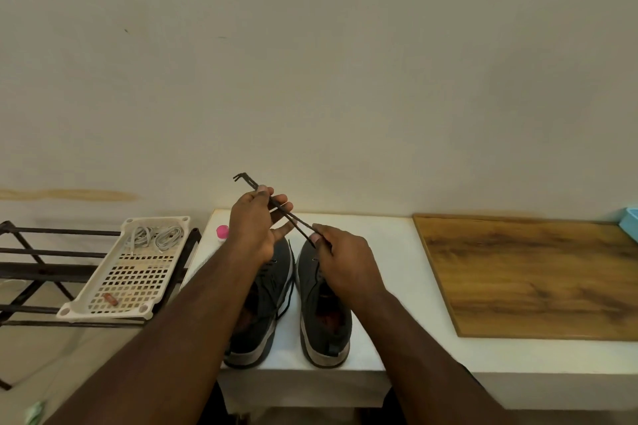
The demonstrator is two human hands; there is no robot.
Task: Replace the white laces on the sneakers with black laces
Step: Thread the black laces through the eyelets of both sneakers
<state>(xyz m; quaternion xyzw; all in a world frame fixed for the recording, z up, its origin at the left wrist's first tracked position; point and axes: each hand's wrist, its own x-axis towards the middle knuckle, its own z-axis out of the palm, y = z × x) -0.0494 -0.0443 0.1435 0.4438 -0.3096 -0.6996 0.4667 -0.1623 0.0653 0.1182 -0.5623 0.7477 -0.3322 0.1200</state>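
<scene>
I hold the black lace (pixel 286 214) doubled and taut between both hands, just above the toes of the two grey sneakers (pixel 324 300) at the centre of the frame. My left hand (pixel 253 224) pinches it near the free tips, which poke out toward the upper left; my right hand (pixel 340 252) pinches it lower down, close over the right-side shoe. So the lace's long axis runs on a diagonal from upper left down to lower right, and its lower end points at that shoe's front eyelets, which I judge are empty. My right fingers are the nearer ones to those holes, so the feeding falls to them. The white laces (pixel 153 236) lie coiled in the cream tray (pixel 114 310) at the left, well apart.
</scene>
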